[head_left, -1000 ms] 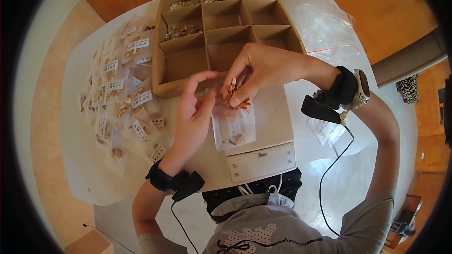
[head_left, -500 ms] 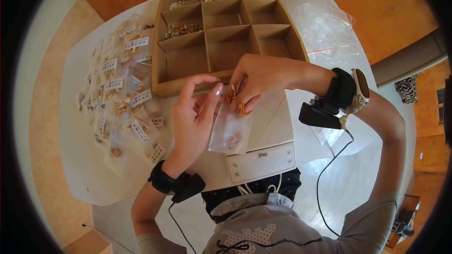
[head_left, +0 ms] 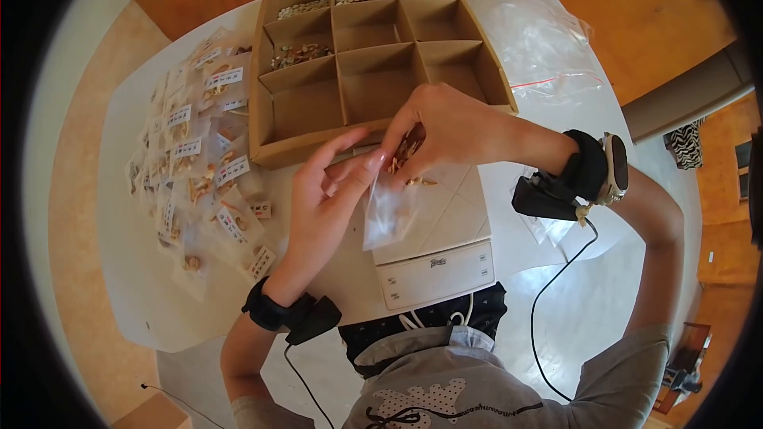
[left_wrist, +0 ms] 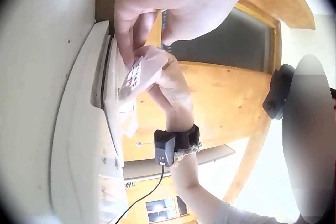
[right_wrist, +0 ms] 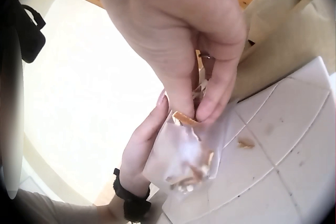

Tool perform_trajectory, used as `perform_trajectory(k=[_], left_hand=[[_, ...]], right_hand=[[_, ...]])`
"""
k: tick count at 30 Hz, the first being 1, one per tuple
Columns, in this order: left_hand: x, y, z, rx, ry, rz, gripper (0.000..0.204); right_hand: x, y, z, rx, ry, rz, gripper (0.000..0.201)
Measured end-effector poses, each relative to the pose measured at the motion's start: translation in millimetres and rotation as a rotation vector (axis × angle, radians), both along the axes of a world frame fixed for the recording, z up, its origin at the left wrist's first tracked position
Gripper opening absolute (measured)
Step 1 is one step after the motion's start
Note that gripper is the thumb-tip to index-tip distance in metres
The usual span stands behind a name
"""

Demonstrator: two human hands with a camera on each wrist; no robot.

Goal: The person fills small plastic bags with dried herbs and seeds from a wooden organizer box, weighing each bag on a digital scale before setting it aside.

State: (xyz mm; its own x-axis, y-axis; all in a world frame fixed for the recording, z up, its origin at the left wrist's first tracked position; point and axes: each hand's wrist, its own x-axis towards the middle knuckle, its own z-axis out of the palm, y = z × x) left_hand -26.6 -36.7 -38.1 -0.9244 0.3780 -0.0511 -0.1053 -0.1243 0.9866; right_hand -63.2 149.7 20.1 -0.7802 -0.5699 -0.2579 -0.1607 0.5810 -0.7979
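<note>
A small translucent plastic bag (head_left: 388,221) hangs over the left part of a white kitchen scale (head_left: 437,274). My left hand (head_left: 322,195) pinches the bag's upper edge between thumb and fingers. Above the bag's mouth, my right hand (head_left: 457,133) pinches several orange-brown dried strips, like peel (right_wrist: 185,119), with its fingertips right at the opening. More dried pieces (right_wrist: 190,178) show through the bag's bottom in the right wrist view. One loose piece (right_wrist: 245,143) lies on the scale's top. The bag's printed label (left_wrist: 135,74) faces the left wrist camera.
Behind the hands stands a divided cardboard box (head_left: 306,107); several back and left compartments hold dried pieces. Many filled, labelled bags (head_left: 187,147) are heaped on the left of the white table (head_left: 159,302). Large clear plastic bags (head_left: 540,40) lie at the back right.
My right fingers have moved down at the bag's mouth with the dried strips. The bag has swung and tilted over the scale, and a loose piece now shows on the scale.
</note>
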Motion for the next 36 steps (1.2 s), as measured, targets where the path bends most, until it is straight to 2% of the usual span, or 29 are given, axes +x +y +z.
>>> perform_trajectory(k=[2,5,8,17,20,23,26,29,32,35,36], left_hand=[[0,1,-3,0.010,0.025,-0.016,0.039],[0,2,-7,0.036,0.003,-0.016,0.037],[0,1,-15,0.087,-0.036,0.002,0.033],[2,1,-15,0.034,-0.082,0.025,0.029],[1,0,-18,0.057,-0.085,0.001,0.030],[0,0,-17,0.106,-0.087,-0.032,0.030],[-2,-2,-17,0.104,-0.088,-0.059,0.030],[-2,-1,-15,0.135,-0.109,-0.071,0.029],[-3,2,-5,0.114,-0.130,-0.077,0.030],[-4,0,-2,0.037,-0.112,-0.058,0.031],[-5,0,-3,0.018,-0.105,-0.051,0.032]], right_hand=[[4,-2,5,-0.005,-0.012,-0.021,0.024],[2,-4,-2,-0.068,0.144,0.034,0.022],[-1,-2,-5,-0.104,0.076,0.010,0.021],[-1,3,11,0.056,0.328,0.137,0.018],[6,1,17,0.060,0.157,0.075,0.017],[8,2,19,0.065,0.136,0.064,0.019],[11,7,9,-0.051,0.231,0.078,0.019],[17,13,8,-0.165,0.296,-0.025,0.018],[27,29,7,-0.182,0.351,-0.139,0.016],[48,46,-8,0.110,0.446,-0.017,0.016],[54,50,-13,0.111,0.383,-0.020,0.015]])
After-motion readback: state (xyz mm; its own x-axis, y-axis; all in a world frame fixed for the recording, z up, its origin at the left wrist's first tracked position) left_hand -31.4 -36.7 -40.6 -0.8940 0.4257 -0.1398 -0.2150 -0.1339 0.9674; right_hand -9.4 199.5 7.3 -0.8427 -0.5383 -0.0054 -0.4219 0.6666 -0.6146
